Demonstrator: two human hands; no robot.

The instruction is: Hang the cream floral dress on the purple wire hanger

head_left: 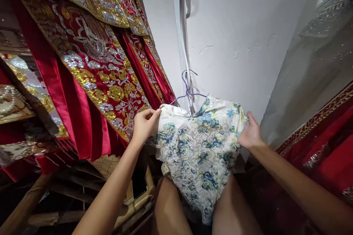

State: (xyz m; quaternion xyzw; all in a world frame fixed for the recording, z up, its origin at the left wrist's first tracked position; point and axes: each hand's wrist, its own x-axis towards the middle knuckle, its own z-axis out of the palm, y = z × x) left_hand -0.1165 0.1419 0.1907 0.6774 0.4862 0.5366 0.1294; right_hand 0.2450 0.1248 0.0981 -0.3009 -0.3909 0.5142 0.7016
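holding a flowered shirt (202, 147) spread out in front of the body, up against a white wall (234, 25) and reaching down between the bare legs (169, 209). hung at the neck from a purple hanger (180, 97), hooked up by a pale upright strip (179, 18); too small to make out the exact catching point. probably hung this way to take the weight from above, sparing both hands any lifting.

pinching the shirt's left shoulder with the left hand (145, 125), thumb pressed toward the curled fingers, right at the top edge near the collar. likely gripped there to keep the cloth from slipping along the hanger. touching the opposite sleeve with the right hand (252, 134), palm turned inward, fingers mostly hidden behind the cloth; impossible to say whether pinching or only resting there. placed well apart from the left, seemingly to draw the front wide across the chest. creased and narrowing lower down, perhaps for want of any pull at the hem.

off to the left, close beside the shirt, red robes (116, 91) with gold and silver stitching, seemingly hung long to avoid folding. below, a wooden frame (138, 203). over to the right, more red cloth (331, 161).
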